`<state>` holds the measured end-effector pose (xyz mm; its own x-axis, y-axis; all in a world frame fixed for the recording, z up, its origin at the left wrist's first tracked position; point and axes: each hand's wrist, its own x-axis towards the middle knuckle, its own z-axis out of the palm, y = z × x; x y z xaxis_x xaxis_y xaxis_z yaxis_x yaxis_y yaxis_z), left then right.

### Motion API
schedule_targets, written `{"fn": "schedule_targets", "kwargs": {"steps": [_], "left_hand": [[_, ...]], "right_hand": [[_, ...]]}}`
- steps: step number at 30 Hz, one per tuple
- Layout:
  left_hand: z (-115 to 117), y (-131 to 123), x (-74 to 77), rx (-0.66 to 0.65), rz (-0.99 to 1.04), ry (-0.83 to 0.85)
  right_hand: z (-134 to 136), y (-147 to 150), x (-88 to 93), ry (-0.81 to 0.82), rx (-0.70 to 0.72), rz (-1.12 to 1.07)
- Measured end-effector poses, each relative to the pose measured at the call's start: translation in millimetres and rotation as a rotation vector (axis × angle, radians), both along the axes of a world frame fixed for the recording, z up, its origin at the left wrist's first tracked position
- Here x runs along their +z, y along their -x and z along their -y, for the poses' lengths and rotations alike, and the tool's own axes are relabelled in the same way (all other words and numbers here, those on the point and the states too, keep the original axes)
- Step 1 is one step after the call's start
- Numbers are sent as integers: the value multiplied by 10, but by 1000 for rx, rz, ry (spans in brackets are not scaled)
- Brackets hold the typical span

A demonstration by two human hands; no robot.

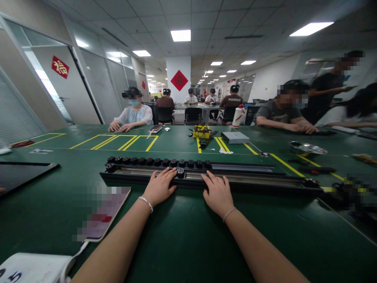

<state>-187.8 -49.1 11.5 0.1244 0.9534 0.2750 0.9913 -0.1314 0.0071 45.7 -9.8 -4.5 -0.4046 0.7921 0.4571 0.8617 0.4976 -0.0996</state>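
A long black power-track rail [259, 184] lies across the green table in front of me. My left hand [160, 186] rests on it with its fingers stretched out, their tips beside a round black socket module [180, 173] seated in the channel. Farther right, my right hand [218, 192] lies over the near edge of the same rail, fingers spread. Neither hand is closed round anything. Behind this rail is a second track [244, 167], with a row of several black modules [150, 161] along its left part. More black pieces sit at each end of the near rail.
To the left are a phone [106, 220] on a white cable, a white device [38, 267] and a black panel [26, 175]. Across the table stand a yellow box [202, 131], a grey box [235, 137], a bottle [238, 116] and a metal bowl [308, 148]. Other people sit opposite.
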Motion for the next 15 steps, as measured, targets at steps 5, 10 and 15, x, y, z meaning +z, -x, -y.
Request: {"fn": "schedule_targets", "kwargs": {"steps": [5,10,15], "left_hand": [[2,-11,9,3,6,10],[-6,-5,0,-4,-6,-3],[-6,4,-6,-8,-11,-1]], "right_hand": [[-4,4,-1,-6,0,-8],[-6,4,0,-13,-7,11],[-8,0,-6,-19,1,6]]}}
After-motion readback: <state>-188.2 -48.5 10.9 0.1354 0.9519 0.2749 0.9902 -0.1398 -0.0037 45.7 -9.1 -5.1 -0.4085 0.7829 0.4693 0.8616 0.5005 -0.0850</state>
